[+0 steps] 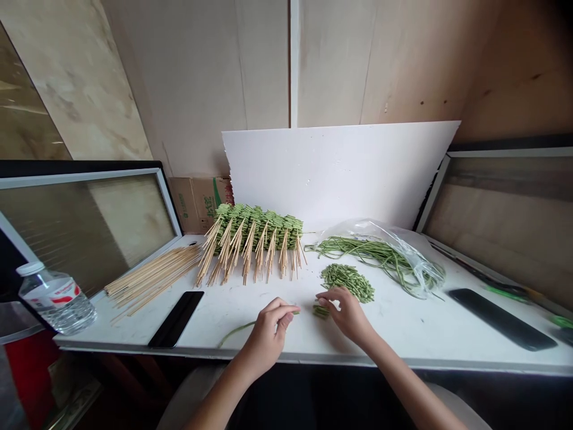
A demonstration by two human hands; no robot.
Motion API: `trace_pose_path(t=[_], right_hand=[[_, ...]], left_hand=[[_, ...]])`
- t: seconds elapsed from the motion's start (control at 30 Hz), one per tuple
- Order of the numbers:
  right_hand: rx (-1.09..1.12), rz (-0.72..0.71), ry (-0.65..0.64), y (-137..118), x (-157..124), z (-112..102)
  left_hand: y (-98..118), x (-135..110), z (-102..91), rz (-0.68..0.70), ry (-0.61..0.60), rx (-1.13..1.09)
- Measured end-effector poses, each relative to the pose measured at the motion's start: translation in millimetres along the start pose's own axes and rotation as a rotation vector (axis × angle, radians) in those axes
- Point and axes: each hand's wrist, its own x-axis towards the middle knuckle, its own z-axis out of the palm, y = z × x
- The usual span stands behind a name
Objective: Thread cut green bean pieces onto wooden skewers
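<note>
My left hand (271, 325) is closed on a long green bean (237, 332). The bean's tail curves out to the left over the tabletop, and a short end shows past my fingertips. To its right, my right hand (347, 310) has thumb and index finger drawn together in a pinch; whatever may be between them is too small to make out. Just under those fingers lies a small group of cut bean pieces (321, 311). A larger heap of cut bean pieces (348, 280) sits directly behind my right hand.
Behind stand stacked skewered beans (259, 224) with their sticks pointing forward. Bare bamboo skewers (154, 272), a black phone (176, 319) and a water bottle (56, 298) are at left. Long beans (371, 251) in a plastic bag (416, 263) lie back right, near a dark flat object (501, 318).
</note>
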Motion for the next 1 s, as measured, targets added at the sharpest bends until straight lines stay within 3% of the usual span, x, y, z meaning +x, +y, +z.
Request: trace_pose_path(t=[0.13,0.3,0.5,0.6,0.77,1.0], right_hand=[[-0.112,-0.036,0.001,15,-2,6],[-0.185,-0.111,-0.012,8,-5,5],[0.15,-0.068,-0.153,-32,-10,3],[0.21,-0.101,-0.178,-46,-14,8],[0.203,-0.129,-0.045,-46,-14,8],[0.2,-0.257,-0.085,-51,-16,4]], left_hand=[[-7,0,2.8,0.006,-0.018,0.061],[-16,2,5.8,0.01,0.047,0.053],[-14,2,9.5,0.053,0.116,0.046],[-13,0,10.6,0.078,0.116,0.056],[-18,0,8.0,0.066,0.118,0.141],[-16,-2,9.3,0.088,0.081,0.151]])
